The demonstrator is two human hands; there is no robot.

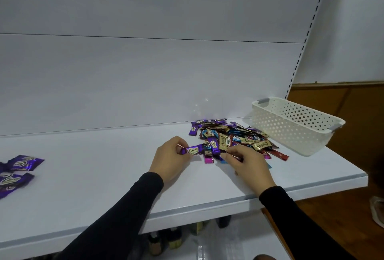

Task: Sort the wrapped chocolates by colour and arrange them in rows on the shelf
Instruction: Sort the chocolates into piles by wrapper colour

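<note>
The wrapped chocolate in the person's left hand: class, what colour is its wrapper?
Purple, with pale lettering; the left hand holds the purple chocolate, seen in the head view.

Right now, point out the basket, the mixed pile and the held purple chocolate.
basket (291, 126): head view, perforated side wall.
mixed pile (247, 140): head view, centre wrappers.
purple chocolate (192, 150): head view, wrapper logo.

Mixed heap of wrapped chocolates (234, 138), purple, gold, blue, red, pink, piled on white shelf (104, 166) near back panel. One purple chocolate (192, 150) lifted clear at heap's left edge. Sorted purple chocolates (15, 171) flat at far left.
</note>
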